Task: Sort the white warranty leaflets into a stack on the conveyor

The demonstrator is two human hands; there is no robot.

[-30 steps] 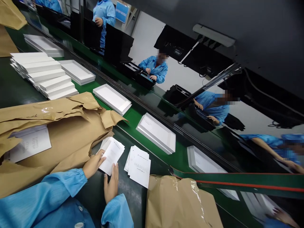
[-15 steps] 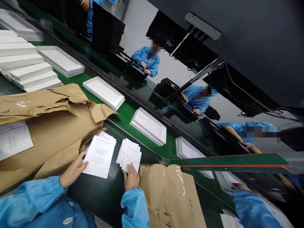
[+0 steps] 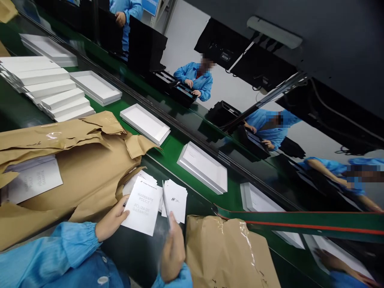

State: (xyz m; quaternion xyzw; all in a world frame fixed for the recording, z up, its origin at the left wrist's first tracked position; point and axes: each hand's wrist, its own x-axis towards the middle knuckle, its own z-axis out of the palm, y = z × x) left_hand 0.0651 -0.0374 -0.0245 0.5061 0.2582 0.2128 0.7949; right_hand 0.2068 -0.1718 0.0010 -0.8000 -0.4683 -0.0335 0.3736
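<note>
Only one view here, the head cam, looking down at a dark desk [image 3: 138,256] next to a green conveyor belt [image 3: 171,150].

Left hand [image 3: 109,220] has its fingers pinched on the near left corner of a white warranty leaflet [image 3: 144,206], which lies mostly flat on the desk on top of a small pile of the same sheets. Right hand [image 3: 173,252] is closed around a single thin leaflet [image 3: 166,206] held up on edge, so you only see it as a sliver. Just to the right of that sits the stack of manuals [image 3: 176,200], flat on the desk.

Torn brown wrapping paper [image 3: 75,168] covers the left side, with more white booklets [image 3: 33,180] poking out. Another brown-paper bundle [image 3: 228,256] sits near right, looking sealed. On the belt there's a row of open white box trays [image 3: 202,167], and none of them has paper in it as far as I can see. A stack of white lids [image 3: 51,86] sits far left.

My read on progress: it's early in the cycle. One sheet from each pile is in hand, nothing is in a tray.
</note>
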